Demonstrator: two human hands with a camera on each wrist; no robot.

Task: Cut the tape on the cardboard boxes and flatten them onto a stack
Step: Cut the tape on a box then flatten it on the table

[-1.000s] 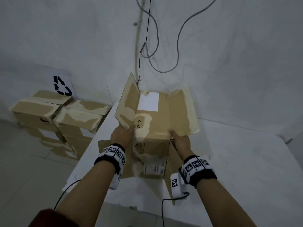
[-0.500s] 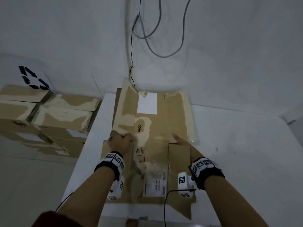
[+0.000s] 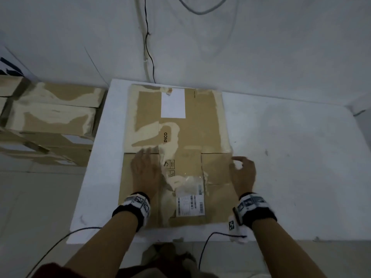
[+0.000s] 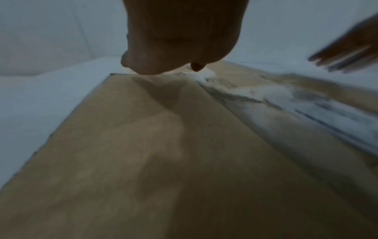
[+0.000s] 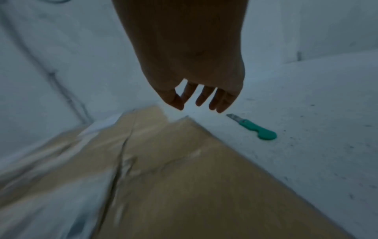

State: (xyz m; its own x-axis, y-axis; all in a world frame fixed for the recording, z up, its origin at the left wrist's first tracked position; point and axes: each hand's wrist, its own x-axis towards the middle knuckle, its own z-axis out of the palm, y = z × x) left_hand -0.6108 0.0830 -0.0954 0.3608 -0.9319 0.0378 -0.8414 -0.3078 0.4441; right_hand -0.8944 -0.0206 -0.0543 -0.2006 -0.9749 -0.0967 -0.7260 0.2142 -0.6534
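A brown cardboard box point(image 3: 188, 133) printed "PICO" lies flattened on the white table point(image 3: 291, 177), flaps spread, a white label at its far end and a shipping label near me. My left hand point(image 3: 144, 159) presses flat on its left half with straight fingers; in the left wrist view that left hand point(image 4: 180, 40) sits low over the cardboard point(image 4: 163, 161). My right hand point(image 3: 239, 163) hovers at the box's right edge, fingers relaxed and holding nothing. In the right wrist view the fingers point(image 5: 202, 97) hang above the cardboard point(image 5: 174, 177). A green-handled knife point(image 5: 255, 129) lies on the table just beyond them.
Several taped cardboard boxes point(image 3: 54, 117) are stacked on the floor left of the table. Cables point(image 3: 147, 47) run down the wall behind. Thin wires from my wrists trail over the table's near edge point(image 3: 210, 235). The table's right half is bare white.
The box, half-upright with raised flaps a second ago, has been pushed down flat. My left hand went from gripping a flap to pressing; my right hand came off the cardboard.
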